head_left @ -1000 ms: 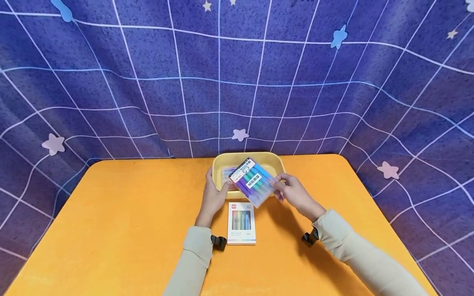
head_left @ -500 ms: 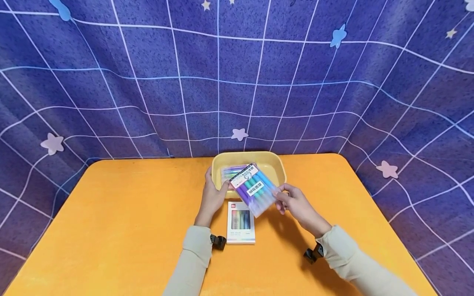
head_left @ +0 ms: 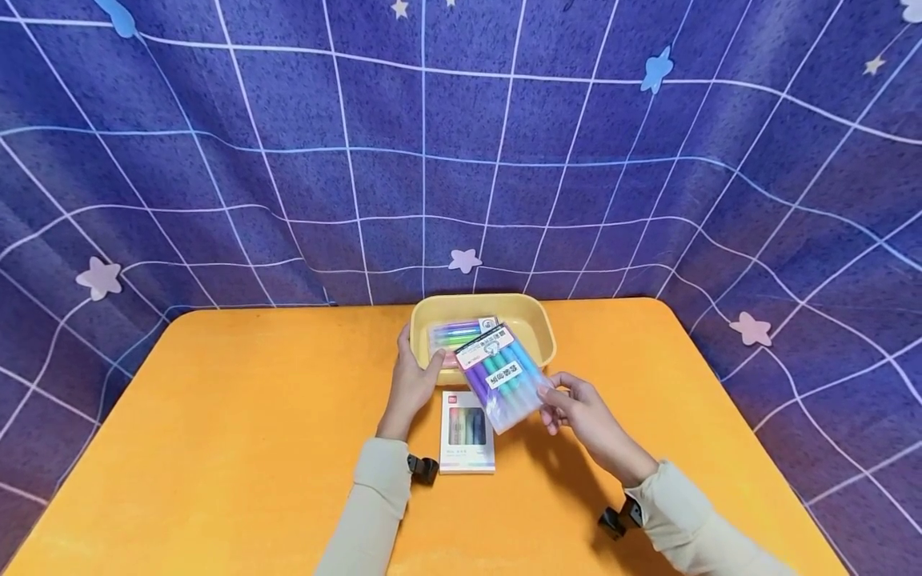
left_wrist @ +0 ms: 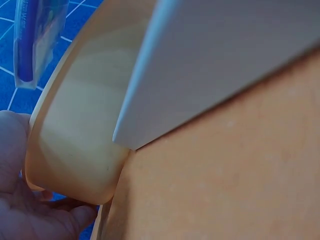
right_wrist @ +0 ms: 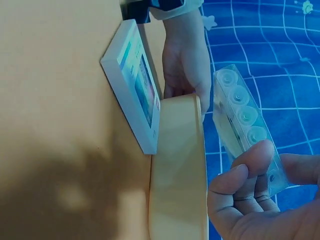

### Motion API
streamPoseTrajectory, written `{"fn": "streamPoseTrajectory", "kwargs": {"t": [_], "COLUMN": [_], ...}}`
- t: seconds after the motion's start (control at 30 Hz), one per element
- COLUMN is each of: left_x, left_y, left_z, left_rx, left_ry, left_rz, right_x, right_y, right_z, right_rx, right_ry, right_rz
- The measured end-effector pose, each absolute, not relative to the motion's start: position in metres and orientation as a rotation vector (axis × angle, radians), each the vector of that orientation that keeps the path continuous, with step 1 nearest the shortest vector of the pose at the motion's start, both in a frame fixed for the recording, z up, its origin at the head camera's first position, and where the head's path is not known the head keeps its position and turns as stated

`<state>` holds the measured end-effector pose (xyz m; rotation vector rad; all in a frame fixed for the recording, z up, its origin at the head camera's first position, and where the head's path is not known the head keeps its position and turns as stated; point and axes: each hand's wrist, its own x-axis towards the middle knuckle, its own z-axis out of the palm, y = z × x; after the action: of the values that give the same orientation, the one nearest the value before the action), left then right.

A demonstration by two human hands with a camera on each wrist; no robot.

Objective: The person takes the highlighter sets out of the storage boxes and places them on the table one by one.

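Observation:
My right hand (head_left: pixel 587 412) pinches a clear pack of colored markers (head_left: pixel 500 380) by its lower right corner, thumb on top. The pack is tilted and overlaps the front rim of a yellow plastic bin (head_left: pixel 535 328). Round marker ends show through the pack (right_wrist: pixel 242 107) in the right wrist view. With my left hand (head_left: pixel 410 388) I grip the bin's left side, thumb at the front rim; the left wrist view has fingers curled round the bin wall (left_wrist: pixel 80 135). Inside the bin lies another clear pack of colored pens (head_left: pixel 452 330), partly hidden.
A white box with a window showing colored pens (head_left: pixel 468 458) lies on the orange table (head_left: pixel 252 448) in front of the bin, its upper right corner covered by the held pack. Behind the table hangs a blue grid-patterned curtain (head_left: pixel 389 184).
My right hand has drawn the marker pack toward me and slightly right, showing more of the pen pack in the bin. The left hand stays on the bin.

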<state>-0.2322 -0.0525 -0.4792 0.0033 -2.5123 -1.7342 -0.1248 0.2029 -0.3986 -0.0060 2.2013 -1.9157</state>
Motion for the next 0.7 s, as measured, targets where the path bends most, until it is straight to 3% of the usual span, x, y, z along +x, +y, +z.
{"fn": "streamPoseTrajectory", "kwargs": {"t": [0.7], "left_x": [-0.233], "left_y": [-0.053], "left_z": [-0.479], "left_rx": [-0.035], "left_ry": [-2.497], "left_rz": [-1.745], "right_x": [-0.098], "right_y": [0.208], "right_z": [-0.417], "right_rx": [0.091], "right_ry": [2.080], "right_rz": [-2.007]}}
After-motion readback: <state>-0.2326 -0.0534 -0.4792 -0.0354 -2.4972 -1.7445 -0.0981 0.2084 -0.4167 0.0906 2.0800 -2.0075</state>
